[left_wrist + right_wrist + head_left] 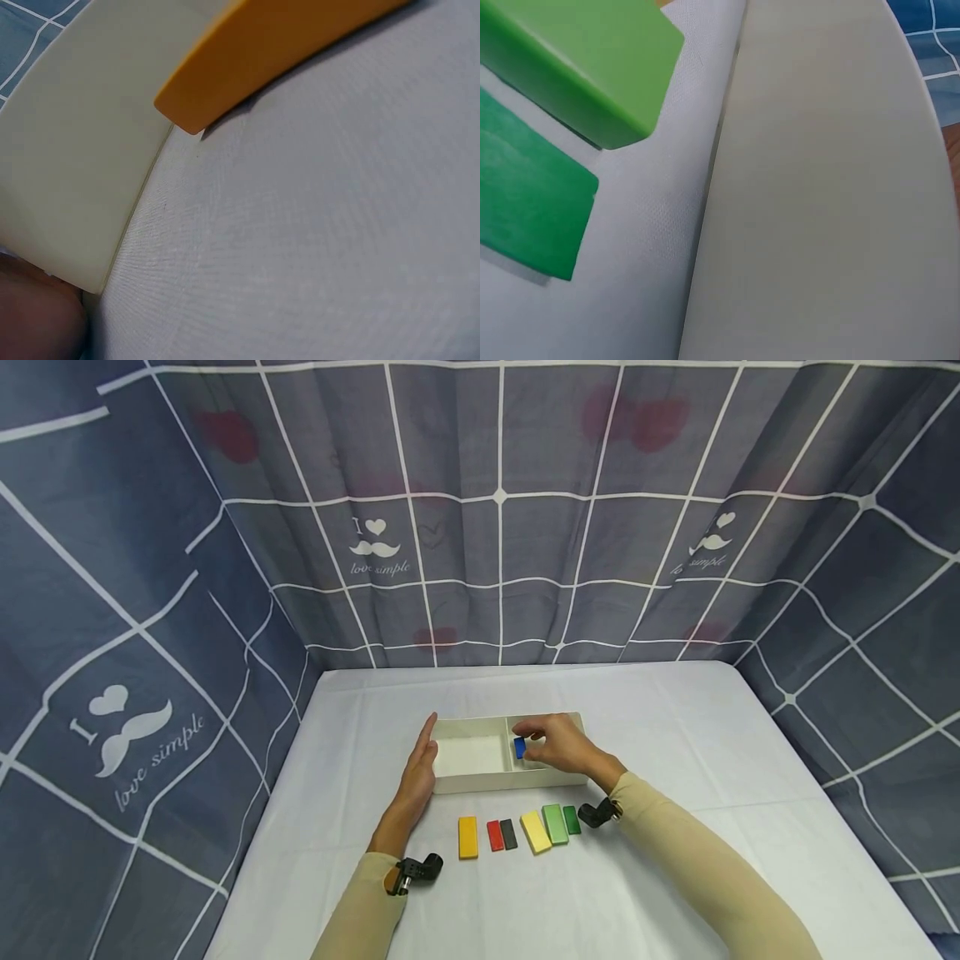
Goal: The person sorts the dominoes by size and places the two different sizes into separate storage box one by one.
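Pinching 1 blue blk (519, 747) at 1 box's (472, 783) R compartment (517, 764) nr tabletop's (675, 718) far edge, R hand (565, 745) faces straight-fingered L hand (417, 775) on box's L end, w/ 2 yellow blks (468, 837), 2 green (555, 824), 1 red (495, 836), 1 black (508, 834) in front.

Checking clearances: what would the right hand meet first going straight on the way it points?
Most likely the divider of the off-white box, just left of the right hand and its blue block; depth makes any gap hard to judge.

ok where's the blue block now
In the head view, the blue block is held by the right hand, just right of the divider in the white box.
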`<state>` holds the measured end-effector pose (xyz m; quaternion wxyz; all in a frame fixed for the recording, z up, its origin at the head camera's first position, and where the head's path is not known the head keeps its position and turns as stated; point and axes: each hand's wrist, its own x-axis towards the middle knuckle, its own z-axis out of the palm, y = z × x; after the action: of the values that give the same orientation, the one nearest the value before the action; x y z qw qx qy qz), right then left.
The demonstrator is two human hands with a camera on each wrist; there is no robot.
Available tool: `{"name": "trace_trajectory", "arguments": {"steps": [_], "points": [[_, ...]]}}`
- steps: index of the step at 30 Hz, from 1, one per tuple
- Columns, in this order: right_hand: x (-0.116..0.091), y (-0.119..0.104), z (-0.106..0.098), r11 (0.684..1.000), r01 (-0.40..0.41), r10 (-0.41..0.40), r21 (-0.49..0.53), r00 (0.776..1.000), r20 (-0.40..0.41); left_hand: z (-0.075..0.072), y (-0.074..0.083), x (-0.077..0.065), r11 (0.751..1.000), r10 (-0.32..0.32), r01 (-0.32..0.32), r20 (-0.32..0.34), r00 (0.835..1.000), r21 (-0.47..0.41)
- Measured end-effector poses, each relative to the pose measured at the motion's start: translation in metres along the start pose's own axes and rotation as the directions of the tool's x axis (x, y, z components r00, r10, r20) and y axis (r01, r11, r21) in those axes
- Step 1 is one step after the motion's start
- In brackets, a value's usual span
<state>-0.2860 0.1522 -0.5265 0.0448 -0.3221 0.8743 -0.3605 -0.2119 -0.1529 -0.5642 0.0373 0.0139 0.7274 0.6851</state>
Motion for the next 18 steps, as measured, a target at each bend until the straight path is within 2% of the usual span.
{"name": "trace_trajectory", "arguments": {"steps": [11,18], "points": [[0.010,0.003,0.006,0.998,-0.014,0.017,-0.062,0.999,0.050,-0.001,-0.002,-0.001,1.000,-0.018,0.018,-0.005,1.000,-0.001],[0.015,0.003,0.007,0.997,-0.035,0.040,-0.065,0.995,0.087,-0.001,-0.002,0.000,1.000,-0.013,0.013,-0.011,1.000,0.005]]}}
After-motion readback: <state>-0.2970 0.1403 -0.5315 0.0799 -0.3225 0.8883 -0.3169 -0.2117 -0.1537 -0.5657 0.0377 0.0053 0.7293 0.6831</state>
